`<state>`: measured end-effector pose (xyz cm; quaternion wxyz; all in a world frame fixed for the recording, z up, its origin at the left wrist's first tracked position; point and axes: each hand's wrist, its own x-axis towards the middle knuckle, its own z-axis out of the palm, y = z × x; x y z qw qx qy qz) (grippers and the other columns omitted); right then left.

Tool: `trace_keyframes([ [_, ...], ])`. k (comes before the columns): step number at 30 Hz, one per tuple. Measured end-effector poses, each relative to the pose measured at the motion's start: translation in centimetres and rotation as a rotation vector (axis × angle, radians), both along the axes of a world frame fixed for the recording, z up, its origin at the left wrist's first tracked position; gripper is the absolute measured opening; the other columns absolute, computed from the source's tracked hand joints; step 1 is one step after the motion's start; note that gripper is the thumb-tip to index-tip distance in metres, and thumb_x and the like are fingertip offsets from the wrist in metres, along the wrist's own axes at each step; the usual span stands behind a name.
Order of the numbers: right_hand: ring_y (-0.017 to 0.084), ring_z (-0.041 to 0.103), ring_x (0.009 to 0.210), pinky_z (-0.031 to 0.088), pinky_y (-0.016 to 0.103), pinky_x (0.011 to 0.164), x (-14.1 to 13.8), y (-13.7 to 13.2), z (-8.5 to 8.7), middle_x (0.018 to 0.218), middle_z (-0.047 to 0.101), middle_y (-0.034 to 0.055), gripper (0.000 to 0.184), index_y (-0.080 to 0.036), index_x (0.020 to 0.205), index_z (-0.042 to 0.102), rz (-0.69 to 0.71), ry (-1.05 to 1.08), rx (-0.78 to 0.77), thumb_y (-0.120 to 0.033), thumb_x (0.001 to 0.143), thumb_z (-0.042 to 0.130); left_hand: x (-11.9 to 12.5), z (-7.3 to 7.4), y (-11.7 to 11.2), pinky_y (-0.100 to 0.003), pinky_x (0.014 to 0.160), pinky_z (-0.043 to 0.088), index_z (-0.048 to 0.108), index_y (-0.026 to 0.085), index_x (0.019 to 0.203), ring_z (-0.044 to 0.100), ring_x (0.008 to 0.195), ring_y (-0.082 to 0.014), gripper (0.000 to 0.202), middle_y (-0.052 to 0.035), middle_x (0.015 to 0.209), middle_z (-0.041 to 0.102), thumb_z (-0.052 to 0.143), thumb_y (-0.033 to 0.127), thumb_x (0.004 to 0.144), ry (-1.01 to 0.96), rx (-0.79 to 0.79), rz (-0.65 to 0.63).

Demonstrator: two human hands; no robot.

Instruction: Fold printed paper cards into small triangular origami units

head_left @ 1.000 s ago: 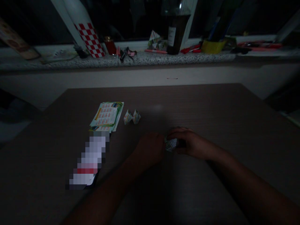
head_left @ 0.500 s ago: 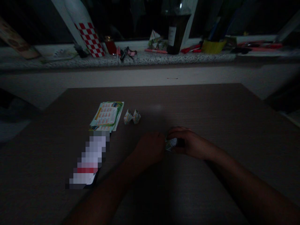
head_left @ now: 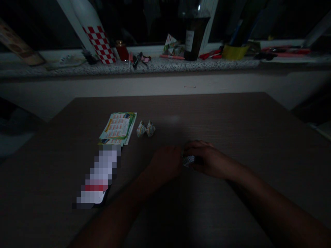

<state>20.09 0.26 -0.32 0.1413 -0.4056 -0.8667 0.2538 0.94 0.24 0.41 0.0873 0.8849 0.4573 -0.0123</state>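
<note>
In dim light my left hand (head_left: 167,162) and my right hand (head_left: 204,158) meet over a small folded piece of printed paper (head_left: 188,160) on the brown table (head_left: 232,117). Both hands are closed on it, fingers curled, and most of the paper is hidden between them. Two small folded paper shapes (head_left: 146,128) stand side by side farther back on the table. Left of them lies a small stack of printed cards (head_left: 118,127).
A blurred-out flat object (head_left: 98,179) lies at the left near my forearm. Behind the table runs a stone windowsill (head_left: 155,65) with a dark bottle (head_left: 192,34), a red-and-white checkered object (head_left: 99,43), a red jar (head_left: 121,50), a yellow container (head_left: 235,51) and pens.
My right hand has lowered slightly and covers more of the folded paper. My left hand has barely moved.
</note>
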Motion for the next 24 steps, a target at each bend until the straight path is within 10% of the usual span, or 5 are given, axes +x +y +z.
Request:
trace_keyframes([
  [24, 0.027, 0.053, 0.110, 0.035, 0.043, 0.093, -1.4, -0.5, -1.3, 0.120, 0.061, 0.0068, 0.032, -0.028, 0.111, 0.066, -0.116, -0.012, 0.106, -0.023, 0.080, 0.066, -1.5, -1.2, 0.0, -0.040, 0.083, 0.042, 0.055, 0.016, 0.098, 0.054, 0.097, -0.0269, 0.028, -0.0086, 0.100, 0.060, 0.059, 0.038, 0.081, -0.162, 0.125, 0.117],
])
